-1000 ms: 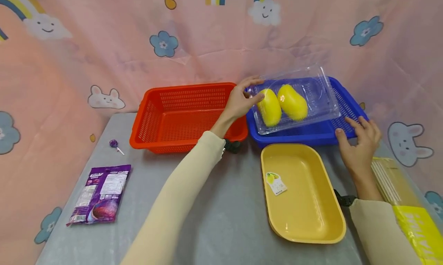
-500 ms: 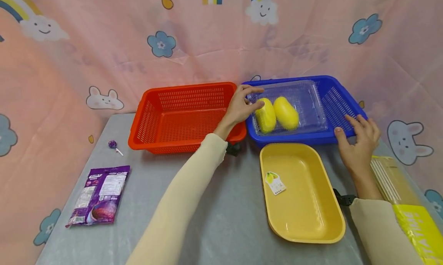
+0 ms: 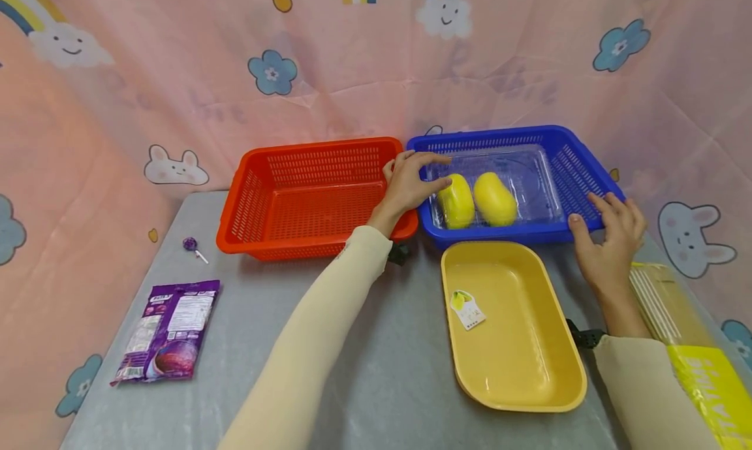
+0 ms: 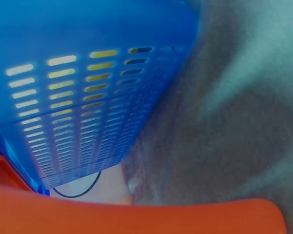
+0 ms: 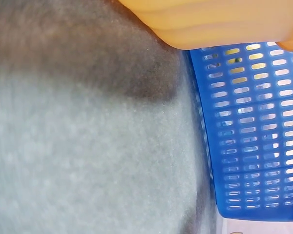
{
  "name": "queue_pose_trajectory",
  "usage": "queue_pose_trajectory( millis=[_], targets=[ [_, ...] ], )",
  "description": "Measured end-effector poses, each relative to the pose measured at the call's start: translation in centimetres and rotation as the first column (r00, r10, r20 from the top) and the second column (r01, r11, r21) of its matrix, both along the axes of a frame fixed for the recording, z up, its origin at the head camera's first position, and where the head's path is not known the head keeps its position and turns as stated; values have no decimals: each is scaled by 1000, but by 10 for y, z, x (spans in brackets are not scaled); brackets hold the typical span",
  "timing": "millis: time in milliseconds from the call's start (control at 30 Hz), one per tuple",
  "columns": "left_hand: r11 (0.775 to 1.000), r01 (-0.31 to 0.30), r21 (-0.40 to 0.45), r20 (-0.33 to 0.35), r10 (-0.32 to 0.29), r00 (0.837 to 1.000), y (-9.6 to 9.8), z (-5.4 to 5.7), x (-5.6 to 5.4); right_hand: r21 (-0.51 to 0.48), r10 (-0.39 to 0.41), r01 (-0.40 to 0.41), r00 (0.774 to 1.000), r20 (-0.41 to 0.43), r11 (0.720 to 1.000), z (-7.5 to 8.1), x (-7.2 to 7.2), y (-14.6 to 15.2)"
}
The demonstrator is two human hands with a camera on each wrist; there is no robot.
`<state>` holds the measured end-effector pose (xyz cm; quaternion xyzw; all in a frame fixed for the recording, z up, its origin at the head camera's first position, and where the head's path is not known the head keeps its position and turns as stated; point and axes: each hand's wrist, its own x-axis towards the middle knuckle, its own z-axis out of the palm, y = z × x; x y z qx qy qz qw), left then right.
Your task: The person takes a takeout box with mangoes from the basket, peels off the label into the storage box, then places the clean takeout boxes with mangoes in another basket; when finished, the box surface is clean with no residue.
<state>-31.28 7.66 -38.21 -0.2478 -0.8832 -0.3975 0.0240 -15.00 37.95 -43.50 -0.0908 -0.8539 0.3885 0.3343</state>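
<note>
In the head view, two yellow mangoes (image 3: 495, 200) lie side by side in a clear plastic tray (image 3: 533, 176), which sits inside the blue basket (image 3: 578, 169). My left hand (image 3: 408, 181) is over the basket's left end, thumb and index finger parted above the tray's left edge and the nearer mango. At the basket's front right corner, my right hand (image 3: 612, 247) touches the rim with thumb and fingers spread. Both wrist views show the basket's slotted wall (image 4: 63, 112), with yellow showing through some slots. Neither hand appears in the wrist views.
Left of the blue basket stands a red basket (image 3: 323, 205). A yellow tub (image 3: 511, 332) with a mango-picture label is in front. A purple candy bag (image 3: 170, 332) and a lollipop (image 3: 190, 243) lie at left, a yellow packet (image 3: 699, 371) at right.
The tray with the mangoes has come down from a tilt above the blue basket to lie inside it. My left hand's thumb and fingers stay parted; my right hand holds its place.
</note>
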Motion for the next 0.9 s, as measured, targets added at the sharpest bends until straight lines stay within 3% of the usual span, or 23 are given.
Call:
queue_pose_trajectory(
  millis=[333,567,767,900],
  targets=[
    [996,-25,-91,74,32,997,1,-2,1,6,9,-9,1000,-13,1000,-3,0,1],
    [993,-28,-111,113,40,993,-4,2,3,4,26,-26,1000,-13,1000,-2,-4,-1],
    [997,-39,-61,152,48,987,-16,17,9,4,38,-38,999,-14,999,0,-5,2],
    [996,-87,-8,123,88,989,-32,34,23,57,23,-28,995,98,998,18,0,11]
  ],
)
